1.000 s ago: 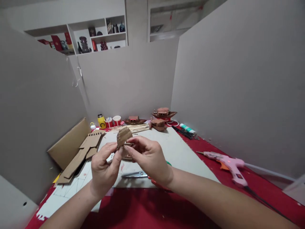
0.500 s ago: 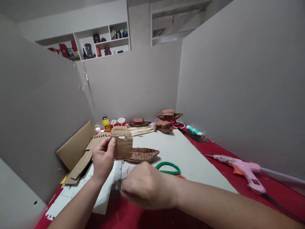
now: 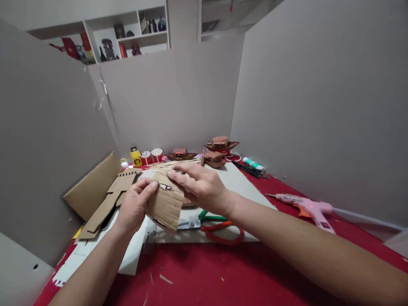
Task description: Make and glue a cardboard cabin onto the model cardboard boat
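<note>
Right hand [image 3: 204, 189] has risen to the cardboard piece [image 3: 164, 207], touching its upper edge, grip unclear; left hand [image 3: 132, 208] fingers pinch its left side. Apparent step: adjusting it; calls for steady left pinch.

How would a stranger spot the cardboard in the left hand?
On the red-covered table lies a pale board. Above that, the left hand grips a small cardboard piece, with the right hand at its top edge. Unlike the larger cardboard pieces to the left, it is held up, with a narrow opening near its top.
</note>
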The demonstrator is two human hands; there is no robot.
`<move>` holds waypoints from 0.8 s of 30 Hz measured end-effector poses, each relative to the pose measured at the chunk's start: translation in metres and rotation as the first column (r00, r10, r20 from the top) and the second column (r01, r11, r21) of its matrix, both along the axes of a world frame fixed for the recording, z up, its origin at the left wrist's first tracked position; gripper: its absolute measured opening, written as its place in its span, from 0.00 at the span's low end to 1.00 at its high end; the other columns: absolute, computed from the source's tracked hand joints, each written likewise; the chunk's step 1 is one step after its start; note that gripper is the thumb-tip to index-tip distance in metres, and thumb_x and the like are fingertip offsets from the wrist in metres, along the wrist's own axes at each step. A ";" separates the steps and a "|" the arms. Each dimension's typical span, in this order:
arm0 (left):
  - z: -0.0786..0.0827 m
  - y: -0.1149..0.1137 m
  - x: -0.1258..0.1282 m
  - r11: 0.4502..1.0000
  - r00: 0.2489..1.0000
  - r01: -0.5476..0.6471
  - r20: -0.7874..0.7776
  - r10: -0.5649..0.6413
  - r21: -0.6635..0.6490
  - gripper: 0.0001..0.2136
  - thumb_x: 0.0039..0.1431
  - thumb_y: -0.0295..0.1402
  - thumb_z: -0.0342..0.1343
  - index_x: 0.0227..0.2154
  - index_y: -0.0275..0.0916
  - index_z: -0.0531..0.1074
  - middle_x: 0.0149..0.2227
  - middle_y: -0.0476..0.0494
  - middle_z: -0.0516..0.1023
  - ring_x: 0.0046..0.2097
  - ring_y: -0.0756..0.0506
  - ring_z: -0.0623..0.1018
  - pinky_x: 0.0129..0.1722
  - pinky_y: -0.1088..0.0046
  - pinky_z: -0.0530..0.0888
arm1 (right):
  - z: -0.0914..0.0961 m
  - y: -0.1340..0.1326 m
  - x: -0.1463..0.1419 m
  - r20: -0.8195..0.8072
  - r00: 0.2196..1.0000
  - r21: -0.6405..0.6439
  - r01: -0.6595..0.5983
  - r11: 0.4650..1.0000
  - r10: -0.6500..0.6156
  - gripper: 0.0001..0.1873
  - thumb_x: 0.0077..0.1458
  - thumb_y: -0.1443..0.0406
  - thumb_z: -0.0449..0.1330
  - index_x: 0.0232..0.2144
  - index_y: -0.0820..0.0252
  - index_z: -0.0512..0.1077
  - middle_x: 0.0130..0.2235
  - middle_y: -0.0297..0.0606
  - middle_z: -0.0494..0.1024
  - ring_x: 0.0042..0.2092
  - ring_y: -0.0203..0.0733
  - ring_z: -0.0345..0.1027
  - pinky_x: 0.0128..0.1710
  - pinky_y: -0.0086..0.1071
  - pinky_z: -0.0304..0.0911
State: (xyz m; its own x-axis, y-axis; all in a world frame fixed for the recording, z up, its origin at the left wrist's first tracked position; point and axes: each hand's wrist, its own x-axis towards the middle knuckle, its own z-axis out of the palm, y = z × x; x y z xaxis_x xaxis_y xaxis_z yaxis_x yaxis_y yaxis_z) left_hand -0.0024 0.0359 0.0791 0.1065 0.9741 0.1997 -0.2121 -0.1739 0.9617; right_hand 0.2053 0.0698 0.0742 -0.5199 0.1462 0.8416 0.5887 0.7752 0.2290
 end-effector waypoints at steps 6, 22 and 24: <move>-0.011 0.008 -0.004 0.941 0.941 0.299 -0.113 -0.318 -0.155 0.20 0.43 0.34 0.71 0.41 0.36 0.79 0.38 0.39 0.83 0.36 0.44 0.81 0.38 0.70 0.76 | 0.003 0.015 0.004 -0.003 0.994 -0.191 0.108 0.976 -0.111 0.14 0.60 0.67 0.52 0.41 0.63 0.77 0.40 0.48 0.79 0.42 0.47 0.71 0.40 0.37 0.65; -0.027 0.088 0.003 0.944 0.873 0.245 -0.373 -0.315 -0.223 0.13 0.42 0.33 0.72 0.33 0.38 0.81 0.26 0.48 0.79 0.21 0.54 0.69 0.17 0.81 0.63 | -0.023 0.089 0.023 0.087 0.991 -0.906 0.039 0.421 0.096 0.19 0.39 0.80 0.52 0.31 0.65 0.78 0.26 0.28 0.74 0.29 0.33 0.66 0.26 0.23 0.54; -0.034 0.090 0.003 0.936 0.876 0.231 -0.361 -0.319 -0.267 0.15 0.42 0.32 0.72 0.35 0.39 0.79 0.26 0.49 0.78 0.20 0.55 0.68 0.15 0.82 0.62 | -0.028 0.094 0.024 0.082 0.992 -0.917 0.037 0.396 0.096 0.17 0.38 0.80 0.53 0.29 0.65 0.77 0.25 0.28 0.73 0.28 0.32 0.64 0.25 0.23 0.54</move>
